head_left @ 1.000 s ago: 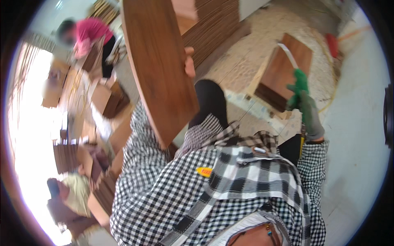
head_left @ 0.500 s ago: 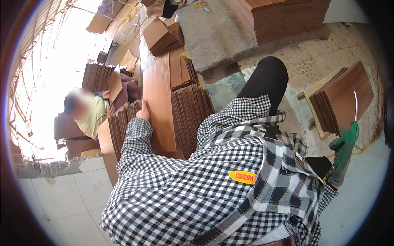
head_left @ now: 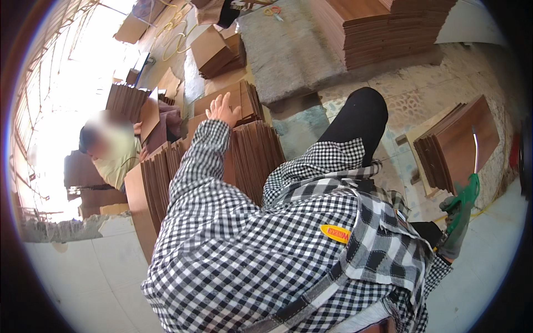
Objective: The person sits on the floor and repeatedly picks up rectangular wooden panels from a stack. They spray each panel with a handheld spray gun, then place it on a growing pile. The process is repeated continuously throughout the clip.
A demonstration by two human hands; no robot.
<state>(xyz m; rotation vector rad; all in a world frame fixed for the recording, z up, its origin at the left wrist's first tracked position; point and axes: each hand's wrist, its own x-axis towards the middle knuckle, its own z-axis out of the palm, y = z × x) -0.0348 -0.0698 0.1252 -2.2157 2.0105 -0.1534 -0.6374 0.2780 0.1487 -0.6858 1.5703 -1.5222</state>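
Note:
My left hand [head_left: 224,111] is open, its fingers spread over the upper end of a row of thin brown wooden boards [head_left: 252,158]. It grips no board; whether the palm touches them I cannot tell. The left sleeve crosses in front of part of the boards. Off to the right, my gloved right hand [head_left: 456,236] is closed on a green air blow gun [head_left: 469,191] with a thin, pale metal nozzle. Beyond that nozzle a stack of brown boards [head_left: 463,139] lies on a light board on the floor.
At the left a person [head_left: 119,155] holds a brown board [head_left: 150,119] beside more upright boards [head_left: 154,183]. A tall pile of boards [head_left: 383,36] stands at the far right. Ahead are a grey slab [head_left: 294,50], orange-handled scissors [head_left: 273,11] and a coiled yellow hose [head_left: 176,41].
My left hand has let go of a board's edge and moved right and away from me, its fingers spreading. The broad board face beside it no longer shows. My right hand keeps the blow gun.

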